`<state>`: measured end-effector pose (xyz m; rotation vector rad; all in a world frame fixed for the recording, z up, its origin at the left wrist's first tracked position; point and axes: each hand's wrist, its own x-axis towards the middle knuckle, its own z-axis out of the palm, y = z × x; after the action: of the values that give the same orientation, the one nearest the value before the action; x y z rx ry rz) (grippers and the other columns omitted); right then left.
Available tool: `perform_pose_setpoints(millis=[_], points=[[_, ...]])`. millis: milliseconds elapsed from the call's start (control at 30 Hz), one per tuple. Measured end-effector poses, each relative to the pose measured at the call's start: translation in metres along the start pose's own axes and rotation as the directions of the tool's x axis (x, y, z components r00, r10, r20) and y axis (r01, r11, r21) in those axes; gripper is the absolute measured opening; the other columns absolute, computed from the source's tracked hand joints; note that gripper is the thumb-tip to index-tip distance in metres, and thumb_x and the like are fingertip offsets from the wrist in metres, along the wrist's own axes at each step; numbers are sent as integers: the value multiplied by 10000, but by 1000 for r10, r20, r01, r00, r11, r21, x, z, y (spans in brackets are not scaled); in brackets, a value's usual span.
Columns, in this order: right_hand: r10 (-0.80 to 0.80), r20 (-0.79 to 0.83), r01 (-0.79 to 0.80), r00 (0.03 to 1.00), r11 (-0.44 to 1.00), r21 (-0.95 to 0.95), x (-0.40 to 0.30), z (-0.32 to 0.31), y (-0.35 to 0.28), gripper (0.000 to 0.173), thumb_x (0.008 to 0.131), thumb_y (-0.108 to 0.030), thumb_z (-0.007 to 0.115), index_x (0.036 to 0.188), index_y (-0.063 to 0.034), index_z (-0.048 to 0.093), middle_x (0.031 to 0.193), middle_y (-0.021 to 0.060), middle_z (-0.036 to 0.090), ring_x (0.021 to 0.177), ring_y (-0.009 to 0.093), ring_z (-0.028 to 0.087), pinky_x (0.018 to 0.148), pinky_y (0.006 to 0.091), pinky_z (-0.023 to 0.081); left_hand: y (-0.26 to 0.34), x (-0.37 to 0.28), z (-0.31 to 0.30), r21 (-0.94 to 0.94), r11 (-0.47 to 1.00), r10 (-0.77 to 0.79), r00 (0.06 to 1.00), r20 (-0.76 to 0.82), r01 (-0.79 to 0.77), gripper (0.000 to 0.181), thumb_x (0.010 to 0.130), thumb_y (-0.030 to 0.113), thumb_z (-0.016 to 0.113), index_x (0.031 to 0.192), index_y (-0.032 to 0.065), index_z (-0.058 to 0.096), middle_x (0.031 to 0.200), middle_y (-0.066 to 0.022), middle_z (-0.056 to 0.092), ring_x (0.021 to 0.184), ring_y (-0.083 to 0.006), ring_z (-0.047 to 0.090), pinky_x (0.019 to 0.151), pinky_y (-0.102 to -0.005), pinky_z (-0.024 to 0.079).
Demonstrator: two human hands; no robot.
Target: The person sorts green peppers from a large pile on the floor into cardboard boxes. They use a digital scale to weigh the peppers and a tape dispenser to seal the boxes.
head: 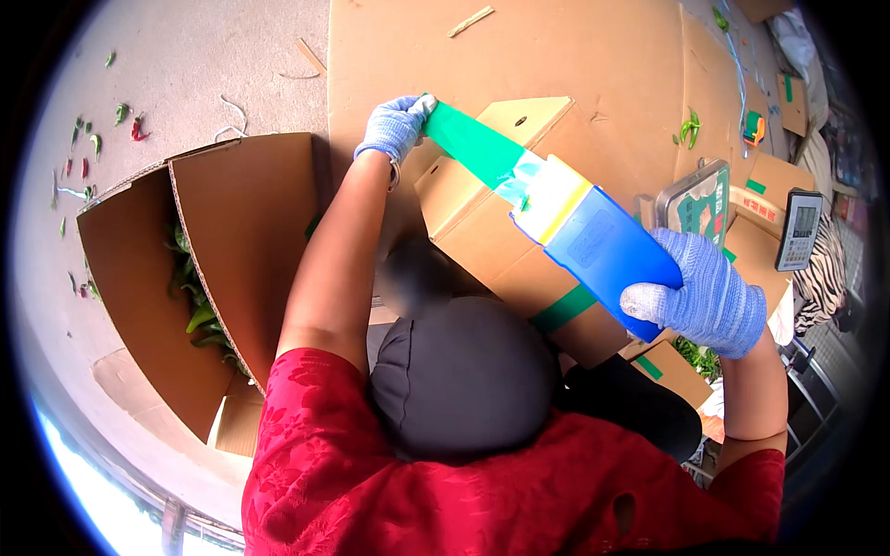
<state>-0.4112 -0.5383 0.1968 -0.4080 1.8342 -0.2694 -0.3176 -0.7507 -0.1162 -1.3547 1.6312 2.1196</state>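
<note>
My left hand (398, 128), in a blue knitted glove, pinches the free end of a strip of green packing tape (473, 147). The strip runs taut to a blue and yellow tape dispenser (601, 247), which my right hand (702, 292), gloved alike, grips by its blue body. Below the dispenser a cardboard box (500, 243) stands tilted before me, with its flaps up and a band of green tape (564, 307) on its side. The strip passes above the box's flaps.
An open carton (243, 229) with green peppers (201, 316) inside stands at the left. Loose peppers (97, 144) lie on the floor. A flat cardboard sheet (417, 42) lies ahead. At the right are a scale display (799, 229), a metal-rimmed platform (695, 201) and another tape dispenser (754, 128).
</note>
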Motion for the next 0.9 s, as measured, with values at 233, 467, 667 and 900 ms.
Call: perform_pose_setpoints(millis=[233,467,667,900], points=[[-6,26,-1,1000,970,244,8,11,26,442,763,-400,642,902,14,574,606,67,568,588,161,584,586,296,486,-39,-6,43,-38,996,-74,973,219,84,341,855,329,625,1075,70,651,967,-58,675,867,-142,603,822,-287,451],[-35,62,14,997,950,311,17,16,35,389,772,-362,640,882,7,577,634,79,597,612,157,604,593,299,492,-23,-6,24,584,806,238,958,-162,-101,351,823,354,640,1067,101,632,936,-113,669,825,-277,628,786,-341,486],[-10,48,-8,999,932,362,19,22,37,355,779,-341,640,853,1,579,630,98,610,601,169,618,585,293,495,2,-66,31,-103,915,-309,844,438,389,526,890,497,495,1161,53,572,1052,-73,626,925,-150,587,835,-274,474],[-111,-110,136,988,959,249,27,32,55,361,792,-357,639,799,3,612,638,125,619,601,198,630,574,313,500,82,-124,37,-223,973,95,791,604,53,874,840,704,308,1379,16,319,1384,-153,380,1264,-225,371,1068,-326,250]])
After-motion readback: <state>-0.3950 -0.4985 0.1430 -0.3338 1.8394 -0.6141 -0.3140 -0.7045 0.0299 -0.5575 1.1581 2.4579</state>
